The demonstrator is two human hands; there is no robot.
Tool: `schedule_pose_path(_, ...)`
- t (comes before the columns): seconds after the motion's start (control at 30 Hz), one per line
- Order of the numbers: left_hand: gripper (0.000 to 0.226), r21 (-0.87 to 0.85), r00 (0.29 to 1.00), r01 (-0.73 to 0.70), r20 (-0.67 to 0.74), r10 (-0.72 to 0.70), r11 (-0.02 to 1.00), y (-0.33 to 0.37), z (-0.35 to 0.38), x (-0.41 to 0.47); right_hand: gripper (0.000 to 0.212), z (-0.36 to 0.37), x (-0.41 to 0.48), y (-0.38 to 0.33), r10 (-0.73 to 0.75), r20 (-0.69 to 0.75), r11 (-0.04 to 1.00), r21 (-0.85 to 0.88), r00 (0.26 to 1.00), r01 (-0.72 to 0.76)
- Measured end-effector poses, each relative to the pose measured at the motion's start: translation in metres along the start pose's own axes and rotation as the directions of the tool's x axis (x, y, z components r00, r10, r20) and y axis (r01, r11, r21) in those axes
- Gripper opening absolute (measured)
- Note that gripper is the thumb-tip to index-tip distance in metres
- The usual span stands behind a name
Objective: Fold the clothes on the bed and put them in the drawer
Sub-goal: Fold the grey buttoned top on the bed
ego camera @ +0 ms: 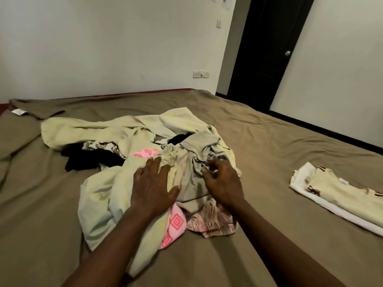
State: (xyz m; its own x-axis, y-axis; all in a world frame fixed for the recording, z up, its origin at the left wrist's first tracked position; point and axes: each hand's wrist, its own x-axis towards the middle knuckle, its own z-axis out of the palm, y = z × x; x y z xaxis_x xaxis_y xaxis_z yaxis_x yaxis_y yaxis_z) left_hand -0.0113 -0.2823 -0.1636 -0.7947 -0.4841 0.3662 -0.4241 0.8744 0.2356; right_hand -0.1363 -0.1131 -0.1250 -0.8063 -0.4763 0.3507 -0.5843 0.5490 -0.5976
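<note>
- While the left hand [154,183] lay flat on the pale green garment [103,199], its fingers were straight and spread, tips toward the pile's middle.
- Right hand [222,180]: fingers curled over folds of the khaki shirt [190,172]; couldn't tell whether they pinched cloth.
- Clothes pile [128,129] sat mid-bed [269,141]; pink patterned cloth [176,222] between the wrists, black garment [91,160] left of the fingers.
- Folded cream garment [335,195] lay apart, near the bed's right edge.

Brown-sheeted bed [269,141] — clothes pile [116,131] centre, folded garment [339,195] right.
</note>
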Motion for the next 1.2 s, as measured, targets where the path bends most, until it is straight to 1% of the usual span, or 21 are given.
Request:
schedule_pose_path(0.07,0.078,0.005,1.0,0.011,-0.013,-0.011,1.0,-0.011,0.009,0.005,0.065,0.022,0.026,-0.018,0.067,0.108,0.976,-0.215,0.992,-0.043)
schedule_pose_path(0.1,0.076,0.016,1.0,0.015,-0.012,-0.015,1.0,-0.014,0.013,0.007,0.071,0.031,0.036,-0.023,0.117,0.172,0.947,-0.315,0.978,-0.058)
schedule_pose_path(0.13,0.075,0.025,1.0,0.02,-0.014,-0.02,0.999,-0.015,0.016,0.009,0.063,0.039,0.044,-0.024,0.134,0.202,0.923,-0.381,0.97,-0.049)
schedule_pose_path(0.2,0.072,0.039,0.999,0.016,-0.033,-0.015,0.999,-0.016,0.021,0.011,0.026,0.047,0.056,-0.023,0.077,0.148,0.929,-0.37,0.986,-0.017)
schedule_pose_path(0.23,0.07,0.046,0.999,0.01,-0.045,-0.008,0.999,-0.015,0.024,0.011,0.015,0.045,0.061,-0.02,0.044,0.089,0.952,-0.307,0.995,-0.015)
schedule_pose_path(0.27,0.069,0.046,0.998,0.008,-0.06,-0.005,0.999,-0.015,0.027,0.011,0.012,0.037,0.063,-0.021,0.034,0.018,0.976,-0.218,0.999,-0.029)
schedule_pose_path(0.37,0.066,0.042,0.995,0.004,-0.101,0.0,0.999,-0.013,0.03,0.011,0.013,-0.018,0.067,-0.031,0.097,-0.221,0.99,0.125,0.97,-0.071)
schedule_pose_path(0.47,0.066,0.054,0.995,0.0,-0.102,0.006,0.999,-0.012,0.028,0.01,0.009,-0.096,0.059,-0.038,0.156,-0.382,0.92,0.391,0.911,0.007)
schedule_pose_path(0.57,0.066,0.059,0.992,-0.025,-0.124,0.033,0.998,-0.012,0.028,0.006,0.02,-0.171,0.042,-0.046,0.273,-0.456,0.766,0.635,0.847,0.095)
schedule_pose_path(0.63,0.065,0.055,0.991,-0.033,-0.128,0.04,0.998,-0.004,0.023,0.003,0.023,-0.221,0.022,-0.058,0.374,-0.475,0.689,0.717,0.796,0.104)
schedule_pose_path(0.67,0.064,0.036,0.992,-0.033,-0.123,0.037,0.999,0.001,0.019,0.002,0.026,-0.241,0.013,-0.067,0.409,-0.494,0.693,0.715,0.767,0.091)
schedule_pose_path(0.7,0.062,0.0,0.992,-0.04,-0.121,0.039,0.999,0.01,0.014,-0.002,0.028,-0.26,0.003,-0.072,0.42,-0.523,0.73,0.681,0.742,0.067)
schedule_pose_path(0.77,0.057,-0.145,0.99,-0.056,-0.139,0.035,0.988,0.029,0.006,-0.009,0.025,-0.284,-0.007,-0.08,0.404,-0.535,0.815,0.579,0.742,-0.026)
schedule_pose_path(0.83,0.05,-0.357,0.982,-0.127,-0.174,0.068,0.925,0.053,-0.007,-0.017,0.031,-0.288,-0.009,-0.077,0.492,-0.47,0.812,0.551,0.733,-0.192)
schedule_pose_path(0.9,0.043,-0.589,0.98,-0.19,-0.158,0.119,0.785,0.075,-0.019,-0.03,0.037,-0.266,-0.015,-0.074,0.553,-0.333,0.785,0.514,0.764,-0.345)
schedule_pose_path(0.93,0.038,-0.69,0.985,-0.172,-0.127,0.115,0.703,0.082,-0.02,-0.034,0.034,-0.246,-0.019,-0.073,0.569,-0.254,0.782,0.46,0.782,-0.42)
schedule_pose_path(0.97,0.033,-0.776,0.992,-0.124,-0.078,0.101,0.618,0.088,-0.021,-0.038,0.027,-0.226,-0.025,-0.068,0.574,-0.167,0.78,0.412,0.802,-0.472)
schedule_pose_path(1.03,0.029,-0.896,0.988,0.078,0.127,0.085,0.436,0.093,-0.019,-0.046,0.016,-0.187,-0.041,-0.044,0.58,0.13,0.731,0.354,0.804,-0.584)
schedule_pose_path(1.1,0.029,-0.907,0.934,0.302,0.344,0.1,0.294,0.092,-0.013,-0.054,0.02,-0.155,-0.065,-0.022,0.519,0.372,0.752,0.23,0.77,-0.618)
schedule_pose_path(1.13,0.026,-0.877,0.891,0.386,0.435,0.13,0.286,0.089,-0.011,-0.058,0.023,-0.137,-0.08,-0.015,0.477,0.467,0.792,0.139,0.744,-0.595)
schedule_pose_path(1.2,0.015,-0.811,0.822,0.457,0.542,0.174,0.364,0.087,-0.007,-0.062,0.03,-0.107,-0.109,-0.001,0.437,0.601,0.85,-0.031,0.669,-0.526)
